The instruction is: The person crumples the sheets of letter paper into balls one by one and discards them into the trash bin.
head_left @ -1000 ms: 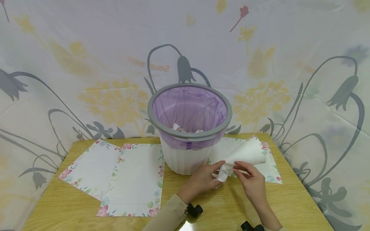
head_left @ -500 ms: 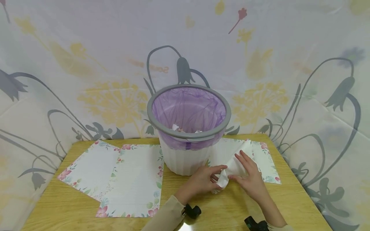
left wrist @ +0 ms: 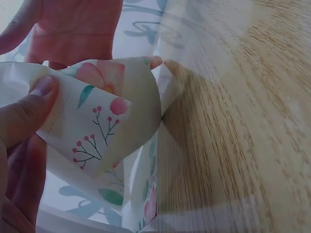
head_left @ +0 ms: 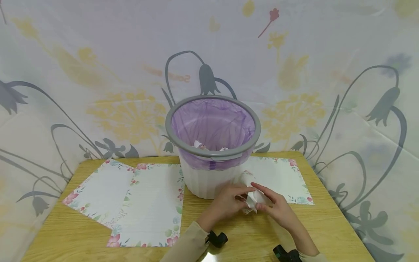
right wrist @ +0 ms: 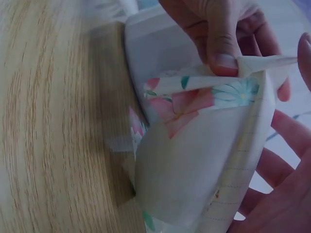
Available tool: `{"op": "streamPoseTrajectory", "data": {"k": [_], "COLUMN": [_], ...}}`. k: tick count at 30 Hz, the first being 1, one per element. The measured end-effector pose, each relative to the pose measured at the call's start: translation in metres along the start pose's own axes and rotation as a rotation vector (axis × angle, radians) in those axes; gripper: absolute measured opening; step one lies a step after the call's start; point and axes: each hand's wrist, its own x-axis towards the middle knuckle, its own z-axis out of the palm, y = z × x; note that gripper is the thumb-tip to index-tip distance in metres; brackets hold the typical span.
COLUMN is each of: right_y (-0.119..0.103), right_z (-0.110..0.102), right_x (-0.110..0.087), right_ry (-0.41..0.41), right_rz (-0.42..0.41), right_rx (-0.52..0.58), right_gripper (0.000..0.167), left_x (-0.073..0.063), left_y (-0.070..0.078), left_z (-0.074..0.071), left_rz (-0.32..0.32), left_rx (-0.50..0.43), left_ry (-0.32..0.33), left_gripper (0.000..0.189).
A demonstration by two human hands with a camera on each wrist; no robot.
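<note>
A sheet of floral-bordered paper [head_left: 256,198], folded and crumpled, is between my two hands in front of the bin. My left hand [head_left: 228,203] pinches it, with the thumb [left wrist: 29,109] on top and fingers underneath. From the other side my right hand [head_left: 278,209] touches the paper; its fingers [right wrist: 274,167] reach behind the sheet, fairly straight, and the thumb stands apart from it. Pink flowers and berry sprigs show on the folded paper [left wrist: 90,131] in the left wrist view. The paper's inner fold [right wrist: 180,160] bulges open in the right wrist view.
A white bin [head_left: 204,182] with a grey rim and purple liner stands at the back middle, crumpled paper [head_left: 201,145] inside. Two overlapping floral sheets [head_left: 152,207] lie left on the wooden table [head_left: 75,233]. Another sheet [head_left: 283,178] lies right of the bin. A patterned cloth [head_left: 131,72] hangs behind.
The far end of the paper has been folded in toward my left hand, so the bundle is smaller. My right hand moved out over the paper, then back left. My left hand stays nearly still.
</note>
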Motion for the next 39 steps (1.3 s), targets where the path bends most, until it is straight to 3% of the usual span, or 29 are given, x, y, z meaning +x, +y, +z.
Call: {"op": "streamPoseTrajectory", "data": {"k": [7, 19, 27, 33, 39], "right_y": [-0.008, -0.017, -0.025, -0.03, -0.034], "right_z": [0.003, 0.008, 0.012, 0.02, 0.022], "right_x": [0.001, 0.001, 0.002, 0.006, 0.008], "right_ry": [0.05, 0.247, 0.344, 0.413, 0.489], "right_rz": [-0.019, -0.007, 0.06, 0.173, 0.174], "right_rx": [0.046, 0.04, 0.125, 0.265, 0.249], "right_gripper": [0.056, 0.045, 0.031, 0.02, 0.016], "left_x": [0.001, 0.009, 0.01, 0.009, 0.011], "left_y": [-0.005, -0.008, -0.005, -0.005, -0.003], "left_z": [0.001, 0.006, 0.008, 0.01, 0.013], "left_rz": [0.164, 0.328, 0.37, 0.343, 0.333], "left_rx": [0.162, 0.211, 0.291, 0.244, 0.321], "left_ry": [0.138, 0.274, 0.297, 0.304, 0.345], "left_gripper": [0.049, 0.04, 0.04, 0.045, 0.045]}}
